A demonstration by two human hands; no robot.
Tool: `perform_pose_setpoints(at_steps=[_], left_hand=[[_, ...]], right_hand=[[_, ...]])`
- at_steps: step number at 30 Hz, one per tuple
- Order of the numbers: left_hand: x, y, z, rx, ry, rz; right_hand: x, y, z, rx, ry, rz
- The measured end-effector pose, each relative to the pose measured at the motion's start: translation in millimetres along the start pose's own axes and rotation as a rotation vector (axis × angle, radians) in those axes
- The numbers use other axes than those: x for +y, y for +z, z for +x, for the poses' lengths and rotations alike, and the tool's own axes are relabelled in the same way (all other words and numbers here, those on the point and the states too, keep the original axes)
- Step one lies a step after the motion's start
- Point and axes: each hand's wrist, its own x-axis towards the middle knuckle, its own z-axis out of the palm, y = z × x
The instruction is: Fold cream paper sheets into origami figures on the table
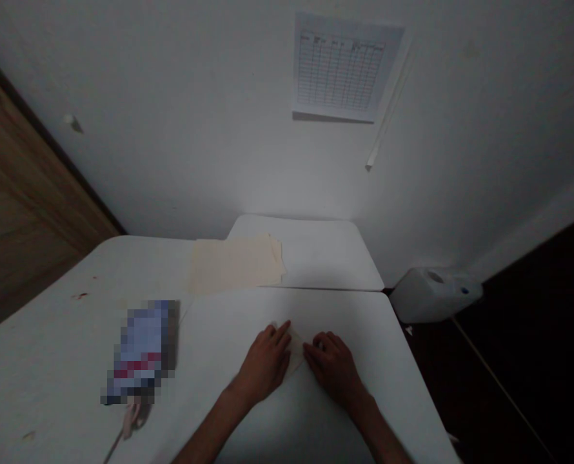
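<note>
A small pale sheet of paper (295,353), apparently folded to a point at its right, lies on the white table (219,393) between my hands. My left hand (267,361) holds down the paper's left side, fingers close together and the index stretched forward. At the right corner, the curled fingers of my right hand (333,364) meet the paper in a pinch. Part of the sheet is hidden under the left hand. Beyond my hands, to the left, is a stack of cream paper sheets (233,264).
A blurred-out blue and white item (142,348) with a strap lies on the left. A smaller white tabletop (316,251) adjoins the table against the wall. On the floor at right stands a white plastic jug (422,299). A printed chart (342,71) hangs above.
</note>
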Motion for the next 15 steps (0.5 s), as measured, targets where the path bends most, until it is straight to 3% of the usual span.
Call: perform_pose_setpoints(at_steps=[8, 15], left_hand=[[1, 1.0, -4, -0.018, 0.032, 0.058], [0, 0.6, -5, -0.014, 0.012, 0.016]], right_hand=[[-5, 1, 1, 0.017, 0.021, -0.002], [-13, -7, 17, -0.162, 0.077, -0.016]])
